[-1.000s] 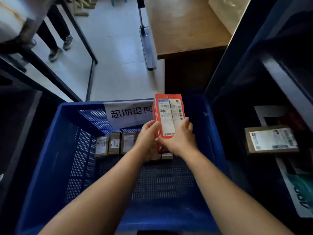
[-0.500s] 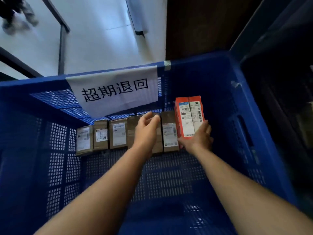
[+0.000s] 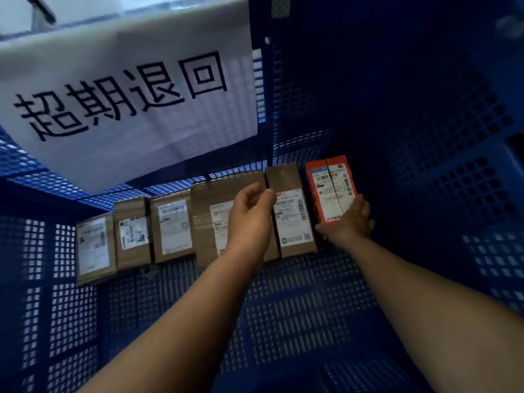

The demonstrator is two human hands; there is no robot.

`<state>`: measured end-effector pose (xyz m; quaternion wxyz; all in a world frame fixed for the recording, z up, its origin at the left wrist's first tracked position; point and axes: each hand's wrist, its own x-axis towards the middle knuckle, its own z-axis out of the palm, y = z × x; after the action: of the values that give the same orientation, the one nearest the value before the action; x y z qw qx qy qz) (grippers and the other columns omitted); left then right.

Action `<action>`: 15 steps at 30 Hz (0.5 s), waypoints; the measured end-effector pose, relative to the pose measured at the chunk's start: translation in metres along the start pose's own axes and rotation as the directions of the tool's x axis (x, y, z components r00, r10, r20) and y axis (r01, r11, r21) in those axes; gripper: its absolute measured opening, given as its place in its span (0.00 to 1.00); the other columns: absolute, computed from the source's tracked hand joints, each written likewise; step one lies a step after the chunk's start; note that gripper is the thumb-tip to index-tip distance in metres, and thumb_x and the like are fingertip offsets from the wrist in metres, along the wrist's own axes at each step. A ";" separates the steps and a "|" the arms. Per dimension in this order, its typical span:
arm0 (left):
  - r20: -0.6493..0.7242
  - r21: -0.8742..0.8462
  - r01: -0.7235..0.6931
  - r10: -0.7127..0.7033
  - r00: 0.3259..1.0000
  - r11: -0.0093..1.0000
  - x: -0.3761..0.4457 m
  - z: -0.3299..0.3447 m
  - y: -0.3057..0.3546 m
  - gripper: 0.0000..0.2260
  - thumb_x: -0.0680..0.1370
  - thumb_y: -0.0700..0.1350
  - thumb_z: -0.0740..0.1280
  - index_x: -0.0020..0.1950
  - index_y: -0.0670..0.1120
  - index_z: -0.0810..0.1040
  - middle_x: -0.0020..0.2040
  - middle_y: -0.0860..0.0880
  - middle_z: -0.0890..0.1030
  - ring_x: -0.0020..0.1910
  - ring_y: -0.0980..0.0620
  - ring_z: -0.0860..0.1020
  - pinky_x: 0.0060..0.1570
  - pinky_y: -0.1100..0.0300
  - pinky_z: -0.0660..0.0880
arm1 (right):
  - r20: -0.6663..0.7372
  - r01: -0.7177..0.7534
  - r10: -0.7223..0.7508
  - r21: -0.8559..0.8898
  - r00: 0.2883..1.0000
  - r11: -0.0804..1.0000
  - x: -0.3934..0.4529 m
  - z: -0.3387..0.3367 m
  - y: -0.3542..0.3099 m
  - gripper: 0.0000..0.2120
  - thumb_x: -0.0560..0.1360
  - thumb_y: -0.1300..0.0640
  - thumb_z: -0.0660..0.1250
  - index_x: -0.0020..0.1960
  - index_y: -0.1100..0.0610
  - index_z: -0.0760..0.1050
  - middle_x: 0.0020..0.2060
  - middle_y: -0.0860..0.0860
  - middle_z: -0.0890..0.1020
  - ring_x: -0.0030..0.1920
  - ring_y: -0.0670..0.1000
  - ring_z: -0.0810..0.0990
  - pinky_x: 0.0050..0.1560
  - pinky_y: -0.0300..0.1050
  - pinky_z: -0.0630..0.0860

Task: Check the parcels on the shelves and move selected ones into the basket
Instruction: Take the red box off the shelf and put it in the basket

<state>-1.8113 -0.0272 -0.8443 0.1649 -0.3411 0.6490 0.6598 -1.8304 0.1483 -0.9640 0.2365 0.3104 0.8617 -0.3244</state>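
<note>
Left hand [image 3: 251, 214] loosely curled, empty, hiding part of one label, right hand [image 3: 350, 222] gripping red parcel [image 3: 330, 188], five brown parcels [image 3: 173, 226] (small print unreadable), one basket [image 3: 425, 123]

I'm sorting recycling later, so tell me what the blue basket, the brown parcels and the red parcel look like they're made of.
Blue basket: moulded plastic, dull sheen, walls pierced with grid holes. Brown parcels: likely cardboard or kraft paper, matte, with white printed paper labels. Red parcel: probably coated card or film wrap; its slight gloss leaves that open.
</note>
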 end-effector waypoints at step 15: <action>0.005 0.007 -0.017 0.017 1.000 1.000 0.009 -0.008 -0.007 0.11 0.80 0.48 0.63 0.62 0.55 0.71 0.62 0.52 0.76 0.59 0.53 0.75 0.60 0.53 0.72 | 0.135 0.094 -0.112 0.135 0.984 0.986 0.027 0.030 -0.004 0.42 0.75 0.49 0.67 0.80 0.52 0.44 0.78 0.53 0.55 0.76 0.57 0.57 0.75 0.57 0.59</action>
<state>-1.8117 -0.0364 -0.8549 0.1620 -0.3332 0.6538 0.6597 -1.8456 0.1351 -0.9997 0.2598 0.2559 0.8350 -0.4121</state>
